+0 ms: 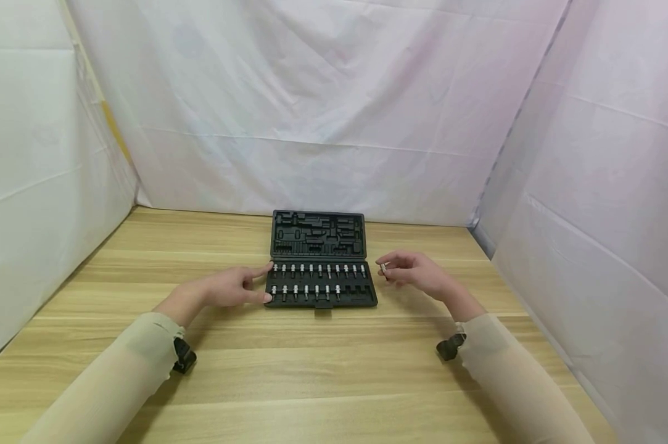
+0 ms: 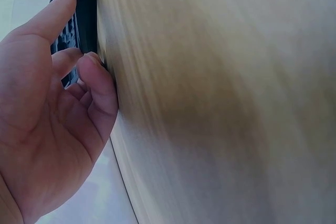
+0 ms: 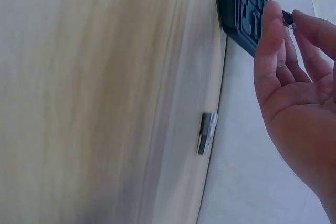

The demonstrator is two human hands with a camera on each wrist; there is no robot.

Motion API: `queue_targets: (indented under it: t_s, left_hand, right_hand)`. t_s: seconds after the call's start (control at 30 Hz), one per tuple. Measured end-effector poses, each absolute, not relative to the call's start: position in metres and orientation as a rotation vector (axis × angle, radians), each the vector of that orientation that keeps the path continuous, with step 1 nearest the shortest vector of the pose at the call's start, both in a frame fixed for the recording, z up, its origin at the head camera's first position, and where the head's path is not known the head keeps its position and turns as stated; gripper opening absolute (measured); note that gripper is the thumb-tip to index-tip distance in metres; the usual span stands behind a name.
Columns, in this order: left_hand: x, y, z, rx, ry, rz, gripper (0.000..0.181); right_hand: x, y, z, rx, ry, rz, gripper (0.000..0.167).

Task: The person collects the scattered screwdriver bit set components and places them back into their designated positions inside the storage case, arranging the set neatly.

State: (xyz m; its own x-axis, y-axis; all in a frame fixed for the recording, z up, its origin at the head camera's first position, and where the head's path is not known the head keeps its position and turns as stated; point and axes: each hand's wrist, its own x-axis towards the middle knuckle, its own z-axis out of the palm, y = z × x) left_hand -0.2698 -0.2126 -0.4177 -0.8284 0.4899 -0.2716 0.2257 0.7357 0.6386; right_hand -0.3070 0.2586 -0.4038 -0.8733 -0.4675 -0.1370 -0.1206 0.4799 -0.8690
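A black bit socket case (image 1: 324,306) lies unfolded on the table, its lid (image 1: 318,233) laid back. Silver-and-dark bit sockets (image 1: 306,291) fill two rows; at the right end of the near row the slots are bare. My left hand (image 1: 228,288) touches the case's left side, index finger at the hinge end and thumb at the near corner; its other fingers bend inward. To the right of the case, my right hand (image 1: 417,272) pinches one bit socket (image 3: 287,19) between thumb and fingertips, above the table. Another bit socket (image 3: 207,134) lies loose on the table in the right wrist view.
The wooden table (image 1: 311,376) carries the case near its back half. White sheeting (image 1: 311,123) hangs behind and on both sides. A black device (image 1: 184,356) is strapped at the left wrist, and another (image 1: 451,346) at the right.
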Motion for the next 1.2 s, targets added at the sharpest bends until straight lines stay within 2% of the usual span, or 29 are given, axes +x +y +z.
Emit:
queue_targets:
  t_s: [0.7, 1.0, 1.2]
  left_hand:
    - [-0.270, -0.213, -0.418, 0.563, 2.510, 0.848, 0.095]
    - [-0.269, -0.212, -0.417, 0.550, 2.512, 0.833, 0.094]
    - [-0.269, -0.212, -0.416, 0.557, 2.513, 0.831, 0.094]
  right_hand:
    - [-0.307, 0.214, -0.409, -0.515, 2.412, -1.269, 0.037]
    - [-0.311, 0.194, -0.412, -0.535, 2.517, -1.106, 0.021]
    - [-0.313, 0.184, -0.413, -0.605, 2.503, -1.067, 0.017]
